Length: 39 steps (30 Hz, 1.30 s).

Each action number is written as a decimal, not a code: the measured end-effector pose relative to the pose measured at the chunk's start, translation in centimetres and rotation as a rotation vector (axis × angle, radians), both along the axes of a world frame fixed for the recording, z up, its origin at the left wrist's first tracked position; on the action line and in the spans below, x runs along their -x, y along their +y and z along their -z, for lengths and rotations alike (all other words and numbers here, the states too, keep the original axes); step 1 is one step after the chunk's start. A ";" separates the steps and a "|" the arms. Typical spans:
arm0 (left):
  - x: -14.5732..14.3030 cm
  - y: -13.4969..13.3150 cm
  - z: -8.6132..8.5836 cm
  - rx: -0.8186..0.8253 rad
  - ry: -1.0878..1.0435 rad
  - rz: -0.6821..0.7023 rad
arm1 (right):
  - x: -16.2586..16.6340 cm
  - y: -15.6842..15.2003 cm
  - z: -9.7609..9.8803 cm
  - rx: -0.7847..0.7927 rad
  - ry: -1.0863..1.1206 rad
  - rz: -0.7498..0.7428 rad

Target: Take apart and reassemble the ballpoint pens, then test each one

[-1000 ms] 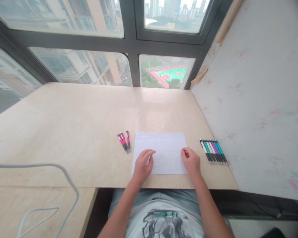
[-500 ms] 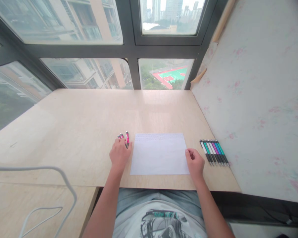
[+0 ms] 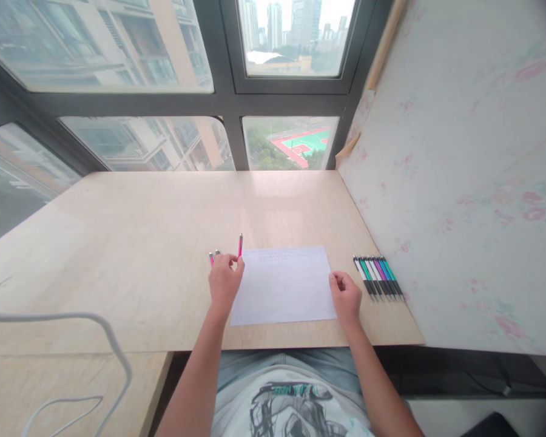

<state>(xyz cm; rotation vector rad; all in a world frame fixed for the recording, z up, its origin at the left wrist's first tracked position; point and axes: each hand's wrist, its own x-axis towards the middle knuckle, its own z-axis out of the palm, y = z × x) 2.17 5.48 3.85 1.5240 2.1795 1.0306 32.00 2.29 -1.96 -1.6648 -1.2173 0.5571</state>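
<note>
Head view: left hand (image 3: 225,282) closed on a pink click pen (image 3: 240,244), its upper end pointing away from the person, its lower part hidden by the fingers; pen is at the sheet's upper left corner; two more pink pens (image 3: 211,260) show just beyond the same hand, mostly covered, likely set there for easy reach; right hand (image 3: 346,294) loosely curled at the right edge of a white paper sheet (image 3: 282,288), probably to steady it; whether it pinches the paper, cannot tell; rows of writing run along the sheet's far edge; mixed-colour click pens (image 3: 378,278) lie side by side on the bench (image 3: 131,243) right of that hand, perhaps aligned for tidiness, well apart from the pink ones.
</note>
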 end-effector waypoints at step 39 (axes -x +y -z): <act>-8.6 -7.6 1.3 0.110 -1.246 0.257 | 6.1 -2.3 -4.3 0.207 0.227 -0.501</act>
